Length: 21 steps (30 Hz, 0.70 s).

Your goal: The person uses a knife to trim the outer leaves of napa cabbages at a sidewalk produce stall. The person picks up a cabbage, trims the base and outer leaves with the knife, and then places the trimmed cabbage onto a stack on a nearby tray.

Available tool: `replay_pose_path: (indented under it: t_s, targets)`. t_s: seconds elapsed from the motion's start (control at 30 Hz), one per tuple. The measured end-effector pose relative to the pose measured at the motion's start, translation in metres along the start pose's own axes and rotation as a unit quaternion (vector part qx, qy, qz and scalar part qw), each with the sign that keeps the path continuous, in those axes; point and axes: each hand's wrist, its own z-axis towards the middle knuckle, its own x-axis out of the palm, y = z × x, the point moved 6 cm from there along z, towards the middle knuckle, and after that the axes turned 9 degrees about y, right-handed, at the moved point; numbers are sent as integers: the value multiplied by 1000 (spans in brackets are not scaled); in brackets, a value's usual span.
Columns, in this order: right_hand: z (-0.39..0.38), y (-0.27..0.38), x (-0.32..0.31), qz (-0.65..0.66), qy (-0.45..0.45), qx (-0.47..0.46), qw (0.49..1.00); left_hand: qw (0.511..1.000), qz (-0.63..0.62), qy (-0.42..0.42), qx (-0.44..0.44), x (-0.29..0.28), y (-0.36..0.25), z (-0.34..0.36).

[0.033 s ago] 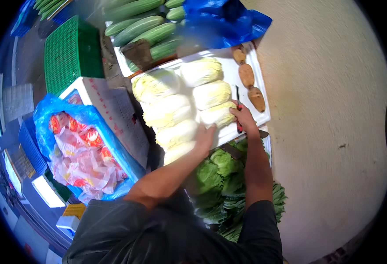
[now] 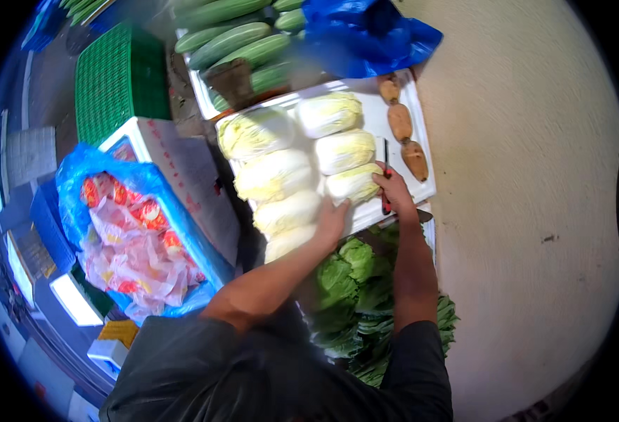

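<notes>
Touching wrapped cabbage (image 2: pixel 352 184): left hand (image 2: pixel 332 221), right hand (image 2: pixel 394 188), fingers loose.

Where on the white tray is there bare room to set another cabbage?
Bare strip on the white tray between the cabbages and the brown roots, where a knife lies. The tray's left side is crowded.

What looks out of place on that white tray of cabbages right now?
A red-handled knife lies loose on the white tray, just under the right hand and close to the nearest napa cabbage. The left hand rests on the tray's near edge. Otherwise the cabbages sit in tidy rows; nothing spilled.
</notes>
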Motion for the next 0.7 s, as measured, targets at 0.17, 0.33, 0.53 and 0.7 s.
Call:
replay_pose_path:
  t_s: [0.17,0.33,0.53,0.7]
  targets:
    - [-4,-10,11,102,-41,-22,994,996,56,56,-31,-6,-34,-45]
    - [-18,-11,-18,-54,-191,-10,980,980,-12,193,42,-100,-80,-125]
    - [-78,34,-14,-203,-305,-35,930,914,231,-314,114,-347,-40,-232]
    - [-101,73,101,-207,-183,-111,955,730,545,-413,-7,-458,-4,-289]
